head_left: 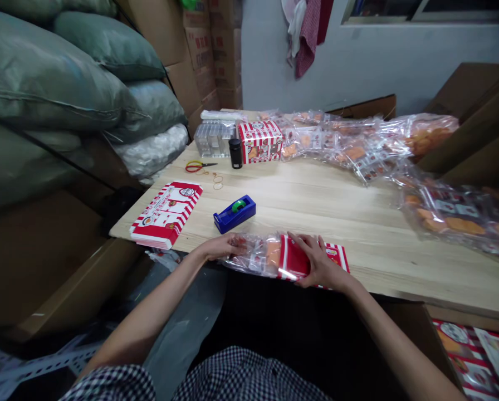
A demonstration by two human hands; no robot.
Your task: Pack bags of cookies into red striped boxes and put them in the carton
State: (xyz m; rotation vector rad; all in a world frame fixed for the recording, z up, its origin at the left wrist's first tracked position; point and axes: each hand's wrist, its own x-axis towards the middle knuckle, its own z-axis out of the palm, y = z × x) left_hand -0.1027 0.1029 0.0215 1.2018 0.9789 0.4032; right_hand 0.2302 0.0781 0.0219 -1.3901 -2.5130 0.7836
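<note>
Packing seems to be the step in hand, with left hand (221, 247) gripping clear bag (258, 260) at the front edge of table (308, 192) and right hand (322, 266) spread wide on red-white carton (292, 260), so next move probably calls for good alignment.

A person wears a dark-and-white gingham top (241, 373), its small checks carried onto the loose left sleeve (111, 384). Left forearm (157, 314) and right forearm (391, 328) are bare, as are left hand (224, 246) and right hand (322, 264), slim-fingered.
</note>
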